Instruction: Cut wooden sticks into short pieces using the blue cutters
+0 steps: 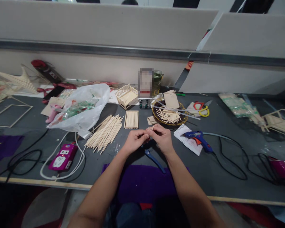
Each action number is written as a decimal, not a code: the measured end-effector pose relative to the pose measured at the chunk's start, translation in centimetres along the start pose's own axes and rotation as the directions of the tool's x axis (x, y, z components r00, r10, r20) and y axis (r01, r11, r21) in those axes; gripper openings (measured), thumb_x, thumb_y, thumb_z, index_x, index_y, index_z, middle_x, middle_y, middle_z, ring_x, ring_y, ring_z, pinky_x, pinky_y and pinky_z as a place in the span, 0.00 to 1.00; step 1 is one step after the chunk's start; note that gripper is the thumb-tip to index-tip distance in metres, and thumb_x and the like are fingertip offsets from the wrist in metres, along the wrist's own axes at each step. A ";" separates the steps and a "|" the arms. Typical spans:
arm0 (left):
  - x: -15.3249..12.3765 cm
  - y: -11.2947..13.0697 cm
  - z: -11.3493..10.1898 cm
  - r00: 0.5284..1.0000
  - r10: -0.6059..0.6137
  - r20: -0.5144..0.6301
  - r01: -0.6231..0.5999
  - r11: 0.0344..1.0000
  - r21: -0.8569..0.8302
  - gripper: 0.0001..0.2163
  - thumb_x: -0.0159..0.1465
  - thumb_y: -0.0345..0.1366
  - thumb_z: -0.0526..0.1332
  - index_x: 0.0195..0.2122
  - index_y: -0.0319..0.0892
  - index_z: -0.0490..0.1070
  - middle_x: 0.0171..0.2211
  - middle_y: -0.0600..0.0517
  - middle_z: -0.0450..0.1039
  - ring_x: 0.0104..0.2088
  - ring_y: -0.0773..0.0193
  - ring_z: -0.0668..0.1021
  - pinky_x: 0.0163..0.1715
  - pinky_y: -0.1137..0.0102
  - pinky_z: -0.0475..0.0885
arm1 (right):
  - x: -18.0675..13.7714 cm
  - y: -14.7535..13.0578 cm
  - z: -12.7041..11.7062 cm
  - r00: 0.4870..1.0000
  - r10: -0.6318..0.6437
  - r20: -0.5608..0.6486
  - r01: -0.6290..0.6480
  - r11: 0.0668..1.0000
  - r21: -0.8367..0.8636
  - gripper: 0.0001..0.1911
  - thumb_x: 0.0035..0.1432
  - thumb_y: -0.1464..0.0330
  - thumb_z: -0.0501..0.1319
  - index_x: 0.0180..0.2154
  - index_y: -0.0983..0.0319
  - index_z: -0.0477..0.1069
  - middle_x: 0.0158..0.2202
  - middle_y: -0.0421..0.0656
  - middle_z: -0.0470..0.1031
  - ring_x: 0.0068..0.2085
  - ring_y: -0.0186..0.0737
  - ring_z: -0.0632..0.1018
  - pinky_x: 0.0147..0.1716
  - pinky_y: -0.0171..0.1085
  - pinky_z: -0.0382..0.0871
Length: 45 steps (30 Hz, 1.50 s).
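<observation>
My left hand (136, 140) and my right hand (161, 138) meet over the middle of the table, fingers pinched together. Between their fingertips shows a small bundle of short wooden sticks (150, 129), partly covered by the fingers. Blue-handled pliers (155, 160) lie under the hands, their jaws mostly hidden. Beyond my left hand sits a small rectangular frame filled with sticks (131, 119). To its left is a loose pile of long wooden sticks (106, 133). A wicker basket (185, 119) with short cut sticks stands just past my right hand.
A blue glue gun (199, 139) rests on white paper at the right, its cord trailing. Scissors (203, 110) lie behind it. A purple power strip (63, 157) with cables and a plastic bag (98, 101) occupy the left. Purple cloth (144, 186) covers the front edge.
</observation>
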<state>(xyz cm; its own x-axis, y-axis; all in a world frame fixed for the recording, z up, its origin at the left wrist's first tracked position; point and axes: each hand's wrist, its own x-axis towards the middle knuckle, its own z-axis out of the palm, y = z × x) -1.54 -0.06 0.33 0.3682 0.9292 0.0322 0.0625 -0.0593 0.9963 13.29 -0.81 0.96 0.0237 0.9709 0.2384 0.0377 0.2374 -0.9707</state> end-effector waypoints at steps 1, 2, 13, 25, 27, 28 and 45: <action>0.0 0.2 0.1 1.000 -0.015 0.002 0.016 0.999 -0.037 0.19 0.55 0.51 0.63 0.27 0.36 0.74 0.21 0.53 0.70 0.22 0.69 0.71 0.24 0.74 0.66 | 0.0 -0.1 0.0 1.000 0.006 0.006 -0.006 1.000 0.010 0.08 0.51 0.64 0.65 0.24 0.59 0.77 0.25 0.40 0.69 0.30 0.37 0.70 0.31 0.36 0.63; 0.0 0.3 0.1 0.999 -0.033 0.006 0.033 0.997 -0.074 0.19 0.54 0.52 0.64 0.26 0.36 0.74 0.21 0.52 0.71 0.22 0.69 0.71 0.24 0.74 0.66 | 0.0 -0.1 0.0 1.000 0.016 0.016 -0.017 1.000 0.025 0.08 0.51 0.63 0.65 0.24 0.59 0.76 0.25 0.39 0.69 0.30 0.36 0.70 0.32 0.36 0.63; -0.1 0.7 0.1 0.969 -0.246 0.021 0.241 0.925 -0.294 0.17 0.49 0.48 0.69 0.25 0.36 0.75 0.19 0.51 0.73 0.19 0.70 0.72 0.22 0.75 0.69 | 1.3 0.4 -0.7 0.912 0.283 -0.297 -0.156 0.909 0.386 0.11 0.44 0.60 0.68 0.24 0.61 0.74 0.26 0.39 0.71 0.22 0.29 0.61 0.20 0.32 0.56; 0.0 0.3 0.2 0.978 -0.208 0.023 0.209 0.971 -0.116 0.15 0.52 0.45 0.66 0.20 0.37 0.72 0.17 0.53 0.71 0.18 0.71 0.70 0.21 0.76 0.65 | 0.7 0.2 -1.2 0.998 0.060 0.003 -0.060 0.991 -0.117 0.15 0.52 0.60 0.63 0.19 0.61 0.68 0.21 0.36 0.62 0.25 0.33 0.62 0.26 0.34 0.56; 0.0 0.2 0.2 0.975 -0.222 0.013 0.222 0.972 -0.078 0.14 0.52 0.43 0.65 0.20 0.37 0.72 0.16 0.54 0.70 0.18 0.71 0.70 0.21 0.76 0.65 | 0.8 0.1 -1.6 0.995 -0.051 -0.083 0.025 0.958 -0.286 0.16 0.54 0.62 0.61 0.18 0.60 0.64 0.22 0.37 0.61 0.26 0.34 0.63 0.28 0.35 0.57; 0.1 0.2 0.2 0.971 -0.238 0.008 0.238 0.968 -0.076 0.13 0.52 0.43 0.65 0.20 0.37 0.72 0.16 0.54 0.70 0.18 0.70 0.70 0.21 0.76 0.65 | 0.9 0.1 -1.9 0.985 -0.097 -0.146 0.040 0.935 -0.353 0.17 0.55 0.62 0.60 0.18 0.60 0.62 0.22 0.37 0.61 0.26 0.34 0.62 0.28 0.35 0.57; 0.1 0.6 -0.2 0.951 -0.293 0.097 0.308 0.888 -0.340 0.15 0.50 0.44 0.69 0.26 0.35 0.75 0.19 0.50 0.73 0.19 0.71 0.72 0.22 0.75 0.68 | 0.8 3.1 -2.1 0.997 0.039 0.063 0.025 0.620 -0.784 0.13 0.55 0.71 0.59 0.42 0.58 0.76 0.38 0.49 0.78 0.40 0.47 0.74 0.37 0.39 0.63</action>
<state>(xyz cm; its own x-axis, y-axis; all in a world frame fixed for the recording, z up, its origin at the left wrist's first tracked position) -1.65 0.03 0.91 0.4219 0.8660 -0.2686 -0.1469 0.3576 0.9223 15.50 0.66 -1.75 -0.0377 0.9794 0.1983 0.8076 0.1467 -0.5712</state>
